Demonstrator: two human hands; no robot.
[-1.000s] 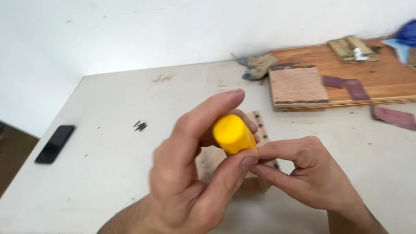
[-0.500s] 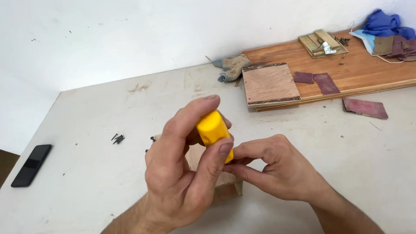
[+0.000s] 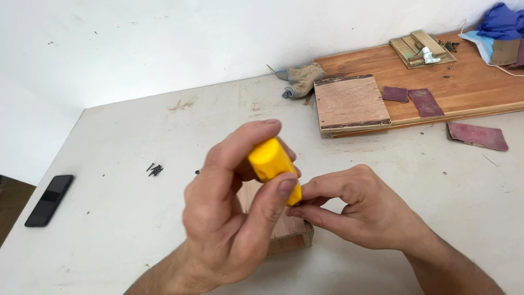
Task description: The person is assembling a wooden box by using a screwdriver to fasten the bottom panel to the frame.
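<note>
My left hand grips a yellow tool handle, held upright over a small wooden block on the white table. My right hand is beside it, fingers pinched together at the lower end of the tool, just above the block. What the fingertips pinch is too small to make out. The tool's tip is hidden behind my fingers.
A black phone lies at the table's left edge. A small pile of dark screws lies left of my hands. At the back right are a long wooden board, a square wood panel, sandpaper pieces, a rag and blue cloth.
The view has shifted a little, so the table items sit further left and lower in the frame. Both hands keep the same grip on the yellow handle over the block.
</note>
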